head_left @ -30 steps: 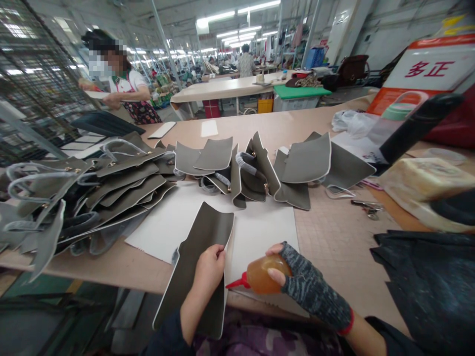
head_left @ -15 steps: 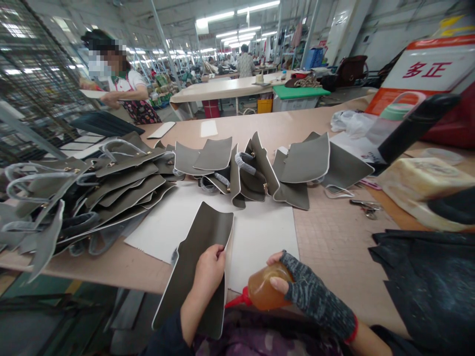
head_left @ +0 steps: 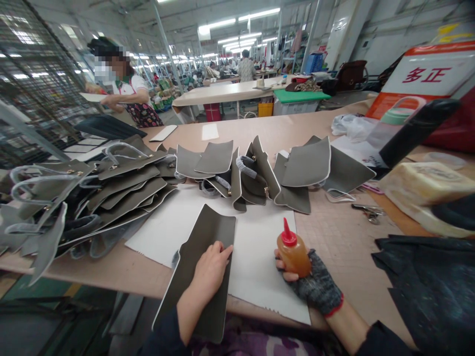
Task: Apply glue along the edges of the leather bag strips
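Note:
A grey-brown panel with pale edges (head_left: 196, 247) lies slanted over the table's front edge, partly on a white sheet (head_left: 260, 237). My left hand (head_left: 210, 269) rests on it, fingers loosely spread, with fingertips near its right edge. In a grey fingerless glove, my right hand (head_left: 311, 279) is wrapped round a squeeze bottle (head_left: 295, 257) of amber liquid. The bottle's red nozzle points up, over the sheet's right side. Behind the sheet stand several grey-brown bag pieces (head_left: 256, 173) with wrapped handles.
On the left lies a pile of similar bag pieces (head_left: 126, 193). To the right are metal clips (head_left: 369, 210), black sheets (head_left: 426, 282), a yellowish block (head_left: 426, 183) and a black flask (head_left: 419, 131). A person (head_left: 126, 89) stands across the table at the left, holding a pale panel.
My right hand has raised the bottle and turned its nozzle from pointing left to pointing up. The fingers of my left hand have loosened from the panel's right edge and spread over its surface.

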`<state>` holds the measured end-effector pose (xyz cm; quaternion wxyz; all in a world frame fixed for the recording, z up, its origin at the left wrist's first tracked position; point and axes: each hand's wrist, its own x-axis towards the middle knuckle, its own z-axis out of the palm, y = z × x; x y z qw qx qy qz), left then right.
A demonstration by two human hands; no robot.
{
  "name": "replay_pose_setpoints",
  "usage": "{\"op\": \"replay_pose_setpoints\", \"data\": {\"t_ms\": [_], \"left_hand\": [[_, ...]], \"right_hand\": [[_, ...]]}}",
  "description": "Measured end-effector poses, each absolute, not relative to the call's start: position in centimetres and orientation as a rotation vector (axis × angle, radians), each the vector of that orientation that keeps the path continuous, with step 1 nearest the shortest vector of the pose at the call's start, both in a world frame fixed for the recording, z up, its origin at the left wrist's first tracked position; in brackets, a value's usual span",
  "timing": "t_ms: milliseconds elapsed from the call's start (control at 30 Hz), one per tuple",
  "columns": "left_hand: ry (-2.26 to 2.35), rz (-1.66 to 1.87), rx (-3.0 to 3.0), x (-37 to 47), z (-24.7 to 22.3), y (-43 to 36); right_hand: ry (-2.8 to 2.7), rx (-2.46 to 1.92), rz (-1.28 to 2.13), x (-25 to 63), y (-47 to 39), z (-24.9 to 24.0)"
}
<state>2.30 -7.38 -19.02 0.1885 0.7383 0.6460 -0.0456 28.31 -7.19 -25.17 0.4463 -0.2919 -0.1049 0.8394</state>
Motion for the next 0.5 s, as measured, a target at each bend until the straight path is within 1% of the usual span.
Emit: {"op": "replay_pose_setpoints", "data": {"t_ms": [233, 333, 500], "left_hand": [[1.673, -0.3, 2.054, 1.7, -18.2, -3.9], [1.645, -0.336, 2.037, 1.8, -17.7, -2.9], [1.613, -0.307, 2.082, 1.7, -16.7, -5.9]], "right_hand": [[-0.344, -0.754, 2.103, 28.2, -7.2, -25.1], [-0.254, -0.722, 2.115, 28.1, -7.3, -24.8], [-0.19, -0.643, 2.141, 27.9, -7.4, -24.7]]}}
